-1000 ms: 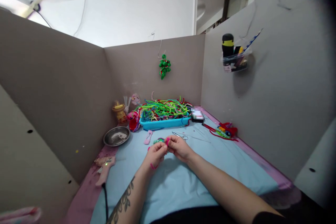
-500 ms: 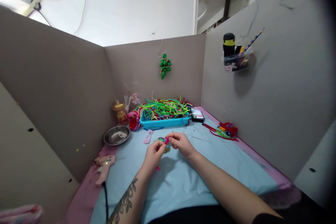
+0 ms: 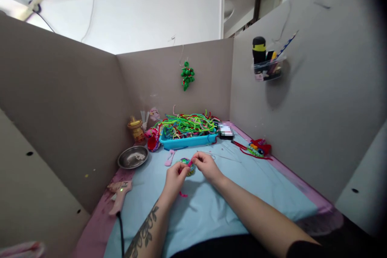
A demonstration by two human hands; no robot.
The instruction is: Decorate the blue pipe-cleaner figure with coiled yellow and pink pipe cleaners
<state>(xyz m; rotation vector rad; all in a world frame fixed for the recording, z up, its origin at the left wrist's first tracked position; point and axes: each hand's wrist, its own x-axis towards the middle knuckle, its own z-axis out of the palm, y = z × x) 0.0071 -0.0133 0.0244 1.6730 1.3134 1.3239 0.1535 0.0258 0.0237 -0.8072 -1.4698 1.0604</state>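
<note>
Between my two hands runs a short bright pink pipe cleaner point(image 3: 190, 163). My left hand point(image 3: 175, 176) pinches it with thumb and forefinger. Its other end is in the fingertips of my right hand point(image 3: 207, 166), which are closed together. Just behind the fingers lies a round, multicoloured coiled piece point(image 3: 191, 172), partly covered by them; I cannot tell whether the pink one is joined to it. A loose pink end point(image 3: 183, 194) shows below my left hand.
A blue tray point(image 3: 187, 142) heaped with coloured pipe cleaners stands at the back. On the left are a metal bowl point(image 3: 133, 157) with small pale bits and a pink glue gun point(image 3: 121, 197). A pink clip-like piece point(image 3: 170, 158) lies ahead; a colourful figure point(image 3: 260, 148) sits at right.
The pink pipe cleaner between my fingers has tilted from nearly upright to slanting. More of the loose pink end shows below my left hand. The view has shifted slightly.
</note>
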